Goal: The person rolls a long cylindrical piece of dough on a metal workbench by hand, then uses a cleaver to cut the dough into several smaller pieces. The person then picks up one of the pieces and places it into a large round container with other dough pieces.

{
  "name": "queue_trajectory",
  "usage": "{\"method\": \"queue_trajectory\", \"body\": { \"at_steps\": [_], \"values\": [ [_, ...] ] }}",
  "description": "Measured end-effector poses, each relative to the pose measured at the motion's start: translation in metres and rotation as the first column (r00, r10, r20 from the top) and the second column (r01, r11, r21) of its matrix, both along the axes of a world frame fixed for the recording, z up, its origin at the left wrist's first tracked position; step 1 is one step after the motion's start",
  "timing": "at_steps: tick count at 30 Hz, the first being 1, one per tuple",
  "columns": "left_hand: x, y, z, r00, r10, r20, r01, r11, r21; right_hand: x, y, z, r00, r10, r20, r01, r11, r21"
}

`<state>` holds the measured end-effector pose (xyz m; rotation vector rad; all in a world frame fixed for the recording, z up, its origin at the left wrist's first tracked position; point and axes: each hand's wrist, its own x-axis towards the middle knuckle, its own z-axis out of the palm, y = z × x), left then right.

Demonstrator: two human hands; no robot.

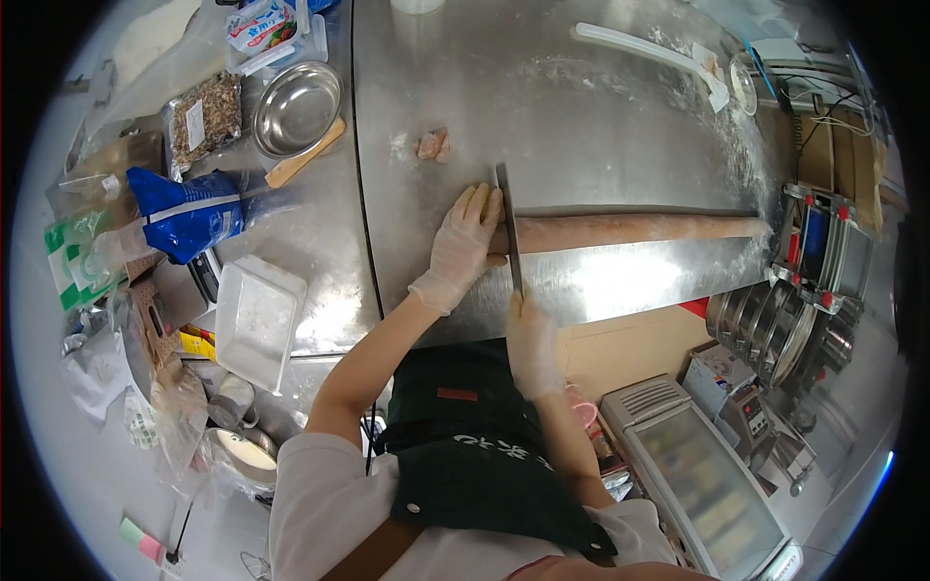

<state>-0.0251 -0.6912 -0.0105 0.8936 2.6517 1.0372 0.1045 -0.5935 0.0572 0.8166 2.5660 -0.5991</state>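
Observation:
A long pinkish-brown dough roll lies lengthwise on the steel worktable. My left hand, in a clear glove, curls over the roll's left end and hides part of it. In my right hand, also gloved, is the handle of a long-bladed knife. Its blade stands crosswise over the roll, close beside my left fingertips. Whether the edge has entered the dough cannot be made out. Beyond my left hand sits a small torn lump of dough, with a flour smudge beside it.
A steel bowl, a wooden-handled tool, a blue bag and a white plastic tub crowd the left counter. A white plastic strip lies at the far right amid flour. Stacked round metal pans stand below right.

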Motion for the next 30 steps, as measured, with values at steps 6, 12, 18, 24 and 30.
{"method": "queue_trajectory", "body": {
  "at_steps": [6,12,18,24,30],
  "values": [
    [0.000,-0.002,0.002,0.999,0.001,0.034,0.000,0.999,-0.036,0.053,-0.008,-0.009,0.993,-0.009,-0.120,0.010,1.000,0.011],
    [0.002,-0.003,-0.002,1.000,0.017,0.004,-0.017,0.999,-0.037,0.037,-0.005,-0.024,1.000,-0.004,-0.029,0.005,1.000,0.009],
    [-0.008,-0.011,-0.001,0.964,0.152,0.219,-0.169,0.984,0.064,0.015,-0.005,-0.047,0.966,-0.043,-0.254,0.040,0.999,-0.017],
    [-0.024,-0.008,-0.010,0.920,0.115,0.375,-0.182,0.972,0.148,0.054,0.003,-0.048,0.871,-0.402,-0.282,0.243,0.852,-0.464],
    [-0.034,0.012,-0.007,0.734,0.173,0.657,-0.380,0.906,0.187,0.058,0.016,-0.005,0.841,-0.443,-0.310,0.231,0.813,-0.534]
  ]
}}
